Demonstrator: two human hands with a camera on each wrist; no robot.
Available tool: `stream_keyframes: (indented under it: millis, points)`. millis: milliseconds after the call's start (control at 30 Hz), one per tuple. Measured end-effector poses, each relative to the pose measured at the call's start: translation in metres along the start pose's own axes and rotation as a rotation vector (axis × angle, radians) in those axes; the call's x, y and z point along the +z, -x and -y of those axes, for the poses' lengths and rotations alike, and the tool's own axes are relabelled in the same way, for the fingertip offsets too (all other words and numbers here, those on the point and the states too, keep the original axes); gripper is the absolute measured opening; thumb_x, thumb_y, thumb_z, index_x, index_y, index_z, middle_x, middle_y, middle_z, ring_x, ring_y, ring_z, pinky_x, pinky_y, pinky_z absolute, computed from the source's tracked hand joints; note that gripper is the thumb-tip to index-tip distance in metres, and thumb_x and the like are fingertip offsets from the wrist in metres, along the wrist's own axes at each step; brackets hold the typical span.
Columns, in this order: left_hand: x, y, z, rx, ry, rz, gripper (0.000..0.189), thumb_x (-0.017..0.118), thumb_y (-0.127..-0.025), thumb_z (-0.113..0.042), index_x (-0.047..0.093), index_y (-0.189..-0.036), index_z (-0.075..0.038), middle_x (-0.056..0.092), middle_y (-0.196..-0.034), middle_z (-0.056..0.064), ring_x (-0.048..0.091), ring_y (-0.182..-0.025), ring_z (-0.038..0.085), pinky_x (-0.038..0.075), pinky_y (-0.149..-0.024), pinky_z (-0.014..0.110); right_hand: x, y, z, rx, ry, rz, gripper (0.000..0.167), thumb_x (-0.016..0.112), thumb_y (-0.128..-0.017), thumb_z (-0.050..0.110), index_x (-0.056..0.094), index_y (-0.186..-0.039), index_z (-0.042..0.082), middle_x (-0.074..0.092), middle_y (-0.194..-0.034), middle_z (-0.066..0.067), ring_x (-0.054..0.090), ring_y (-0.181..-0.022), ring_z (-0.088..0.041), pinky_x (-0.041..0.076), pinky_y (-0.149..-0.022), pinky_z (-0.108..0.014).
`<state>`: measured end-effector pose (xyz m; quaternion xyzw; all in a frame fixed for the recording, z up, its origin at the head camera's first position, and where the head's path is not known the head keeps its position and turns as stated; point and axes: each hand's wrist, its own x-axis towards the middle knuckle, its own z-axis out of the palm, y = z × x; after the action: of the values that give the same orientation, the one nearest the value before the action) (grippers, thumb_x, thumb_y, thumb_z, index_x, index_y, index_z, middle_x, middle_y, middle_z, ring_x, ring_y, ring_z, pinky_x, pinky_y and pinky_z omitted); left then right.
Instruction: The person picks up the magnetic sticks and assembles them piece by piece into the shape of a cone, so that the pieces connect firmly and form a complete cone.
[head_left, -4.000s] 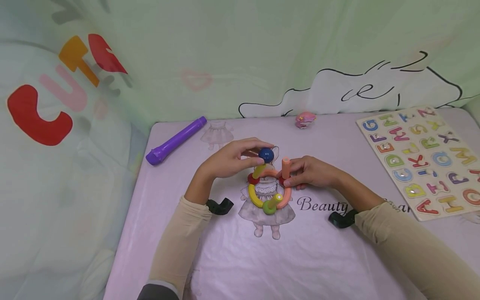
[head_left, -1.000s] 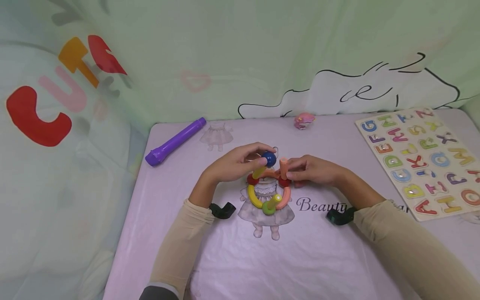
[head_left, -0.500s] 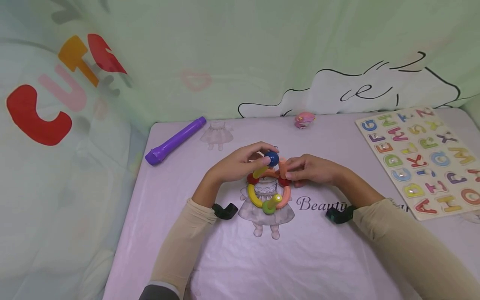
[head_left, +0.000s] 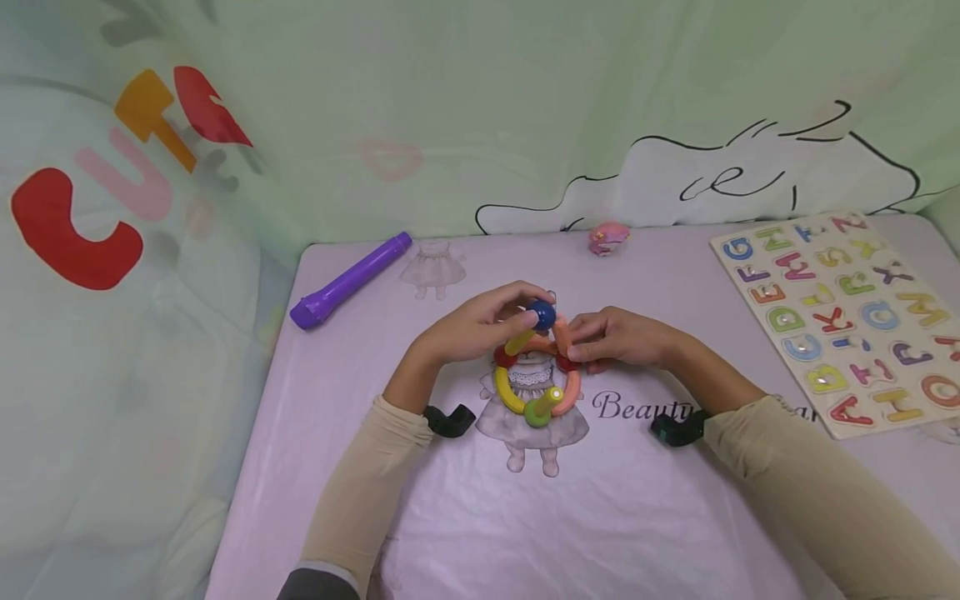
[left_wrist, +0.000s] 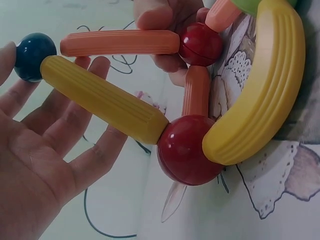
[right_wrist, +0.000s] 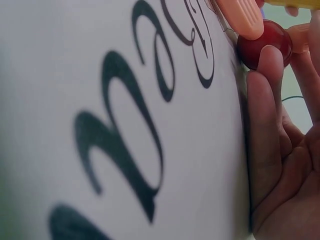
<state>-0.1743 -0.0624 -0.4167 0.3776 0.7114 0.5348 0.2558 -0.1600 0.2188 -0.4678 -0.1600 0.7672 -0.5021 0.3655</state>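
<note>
A ring of curved yellow and orange sticks (head_left: 511, 393) joined by balls lies on the table. From its left red ball (left_wrist: 187, 150) a straight yellow stick (left_wrist: 105, 100) rises, topped by a blue ball (left_wrist: 36, 57). My left hand (head_left: 476, 327) pinches that blue ball between thumb and fingers. On the right, my right hand (head_left: 630, 337) holds the base of a straight orange stick (left_wrist: 120, 42) at the other red ball (right_wrist: 265, 45). The orange stick leans left, its free end close to the blue ball. A short yellow stick stands on the front green ball (head_left: 537, 413).
A purple toy microphone (head_left: 351, 281) lies at the table's back left. A small pink toy (head_left: 608, 238) sits near the back edge. To the right is a wooden alphabet puzzle board (head_left: 832, 325). Curtains hang behind and left of the table (head_left: 570, 533).
The orange stick, upright before, now tilts left toward the blue ball. My left hand has carried the blue ball slightly right, with the yellow stick leaning along. The ring stays in place.
</note>
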Motion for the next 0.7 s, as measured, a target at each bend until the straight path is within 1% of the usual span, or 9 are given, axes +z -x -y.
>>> stream_keyframes:
  millis: [233,333,500,700]
  points:
    - [0.0,-0.0009,0.0001,0.011,0.018,0.006,0.034,0.049,-0.108,-0.018,0.052,-0.14,-0.009,0.061,-0.138,0.006,0.057,-0.13,0.015,0.045,-0.112,0.032,0.0003,0.0001,0.001,-0.03,0.027,-0.001,0.023,0.073,-0.096,0.026,0.079,-0.112,0.012,0.059,-0.114,-0.013,0.052,-0.107,-0.026,0.054,-0.072,-0.024]
    - [-0.0001,-0.0009,0.0009,0.018,0.024,0.012,0.034,0.048,-0.109,-0.019,0.051,-0.141,-0.009,0.061,-0.137,0.006,0.057,-0.13,0.015,0.045,-0.112,0.032,0.0008,0.0001,0.0019,-0.044,0.045,-0.003,0.023,0.073,-0.095,0.027,0.079,-0.112,0.012,0.059,-0.114,-0.013,0.051,-0.11,-0.028,0.053,-0.073,-0.024]
    - [-0.0001,-0.0009,0.0017,0.024,0.022,0.018,0.033,0.046,-0.109,-0.017,0.05,-0.141,-0.008,0.061,-0.135,0.008,0.058,-0.128,0.016,0.046,-0.11,0.032,0.0017,0.0004,0.0029,-0.028,0.046,-0.011,0.025,0.075,-0.094,0.026,0.079,-0.114,0.012,0.061,-0.116,-0.013,0.049,-0.111,-0.028,0.053,-0.075,-0.024]
    - [0.0002,-0.0008,0.0008,0.015,0.027,0.02,0.032,0.046,-0.109,-0.015,0.049,-0.14,-0.007,0.06,-0.135,0.01,0.059,-0.125,0.017,0.048,-0.107,0.031,0.0023,-0.0005,0.0028,-0.01,0.057,-0.017,0.025,0.076,-0.093,0.026,0.079,-0.115,0.014,0.063,-0.119,-0.012,0.05,-0.108,-0.027,0.051,-0.075,-0.024]
